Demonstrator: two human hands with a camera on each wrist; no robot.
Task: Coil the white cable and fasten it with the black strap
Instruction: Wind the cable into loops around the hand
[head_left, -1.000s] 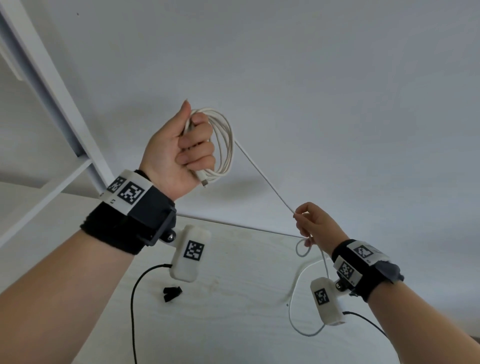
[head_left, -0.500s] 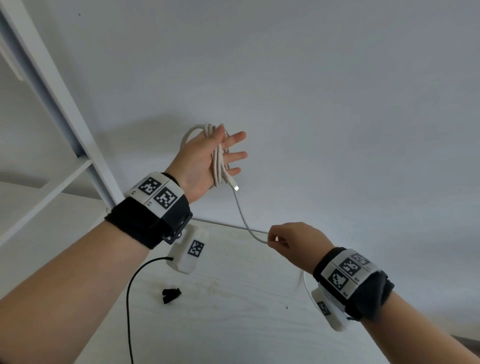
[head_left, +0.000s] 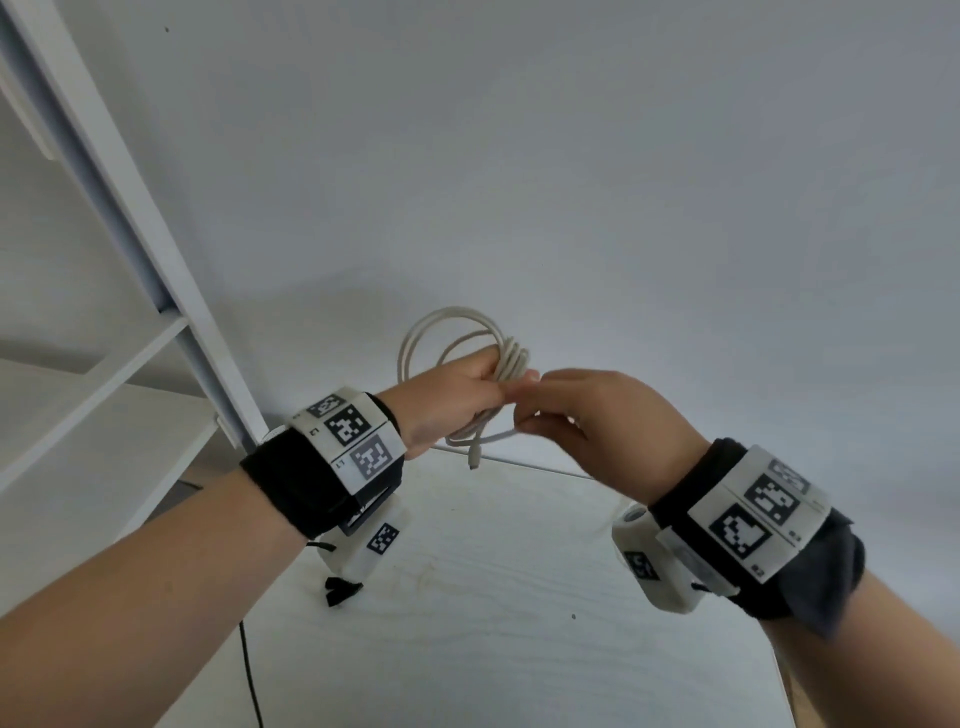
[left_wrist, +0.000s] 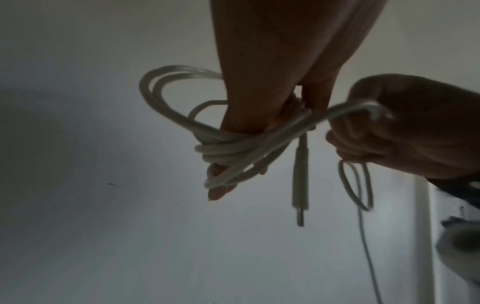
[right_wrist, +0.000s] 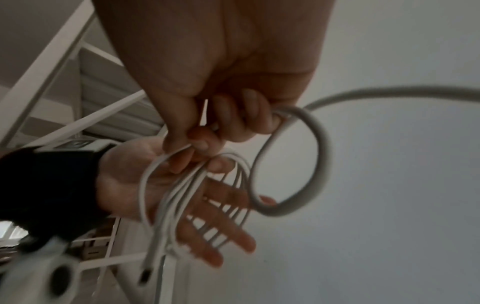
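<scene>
black strap half behind wrist camera

2 hands, 1 white cable, 1 black strap on 1 table, 2 wrist cams, 1 shelf unit.

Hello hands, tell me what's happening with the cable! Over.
Left hand open, white cable coil looped over it. Right hand pinching the loose strand. Black strap lying on the table, untouched.
</scene>
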